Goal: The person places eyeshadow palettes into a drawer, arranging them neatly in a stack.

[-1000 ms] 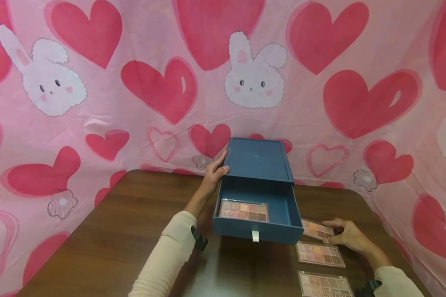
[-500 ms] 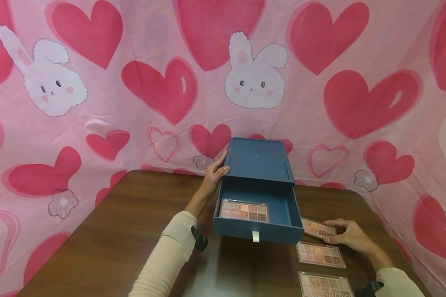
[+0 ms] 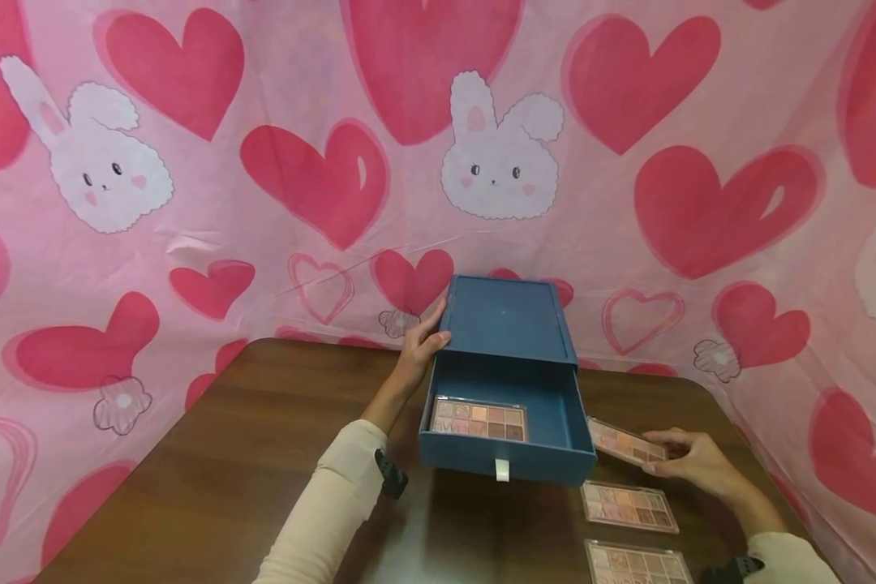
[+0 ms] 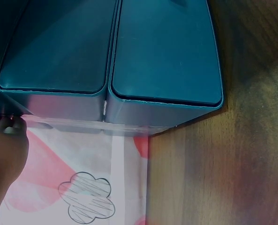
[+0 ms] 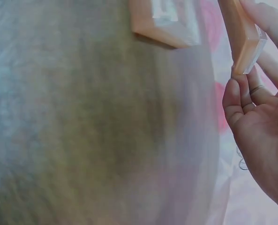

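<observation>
My left hand [image 3: 416,347] rests against the left side of a blue drawer box [image 3: 507,320], thumb on the top edge and fingers laid along the side. The upper drawer [image 3: 460,453] is pulled out, its white tab facing me. Inside, on its left side, lies an eyeshadow palette [image 3: 478,418]; the drawer's right side is bare. My right hand [image 3: 701,462] pinches the right end of another eyeshadow palette [image 3: 620,440] between thumb and fingers. That palette tilts, its left end raised near the drawer's right wall. In the right wrist view the fingers hold the palette's [image 5: 244,42] edge.
Two more palettes lie in a column on the brown table [image 3: 226,470]: a middle one [image 3: 628,504] and a nearer one [image 3: 638,564], cut off by the frame's bottom. More closed box sections [image 4: 167,51] show below the open drawer. A pink heart-and-rabbit cloth [image 3: 299,203] hangs behind.
My right hand has lifted and tilted the far palette, shifting it slightly right. My left hand, the box and the open drawer have stayed in place.
</observation>
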The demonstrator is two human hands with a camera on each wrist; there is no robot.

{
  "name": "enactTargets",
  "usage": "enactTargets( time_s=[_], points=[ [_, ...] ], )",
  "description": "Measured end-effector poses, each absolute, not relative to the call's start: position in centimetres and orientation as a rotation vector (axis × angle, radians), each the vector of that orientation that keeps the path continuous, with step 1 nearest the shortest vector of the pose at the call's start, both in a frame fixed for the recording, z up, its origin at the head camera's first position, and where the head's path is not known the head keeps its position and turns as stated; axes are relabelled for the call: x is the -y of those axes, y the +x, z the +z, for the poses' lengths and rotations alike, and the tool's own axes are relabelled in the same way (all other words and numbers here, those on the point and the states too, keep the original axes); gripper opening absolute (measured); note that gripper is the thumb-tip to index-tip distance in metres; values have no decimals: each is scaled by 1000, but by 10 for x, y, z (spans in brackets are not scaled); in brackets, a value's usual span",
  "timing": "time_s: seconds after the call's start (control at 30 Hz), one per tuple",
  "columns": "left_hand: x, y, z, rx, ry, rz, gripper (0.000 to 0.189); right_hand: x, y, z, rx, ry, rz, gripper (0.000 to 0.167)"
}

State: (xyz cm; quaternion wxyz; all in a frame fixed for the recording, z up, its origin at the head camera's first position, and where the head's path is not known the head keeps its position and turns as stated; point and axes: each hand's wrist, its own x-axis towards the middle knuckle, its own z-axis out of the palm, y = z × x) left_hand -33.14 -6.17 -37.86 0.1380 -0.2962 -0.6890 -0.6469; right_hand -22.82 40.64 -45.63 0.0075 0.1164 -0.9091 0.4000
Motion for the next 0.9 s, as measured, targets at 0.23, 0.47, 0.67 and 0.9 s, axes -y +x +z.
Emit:
enactTargets(
  time_s=[0.23, 0.47, 0.67, 0.9],
  points=[
    [61, -332, -380, 1974, -847, -1898, 71, -410, -226, -445, 2833, 411, 1214, 49],
    [60, -331, -379, 1981, -844, -1888, 72, -408, -223, -426, 2710, 475, 1181, 46],
    [61, -331, -379, 1977, -852, -1916, 73, -404, -220, -405, 2658, 496, 1143, 41],
    [61, -331, -380, 1960, -856, -1918, 71, -397, -213, -385, 2571, 596, 1278, 39]
  ],
)
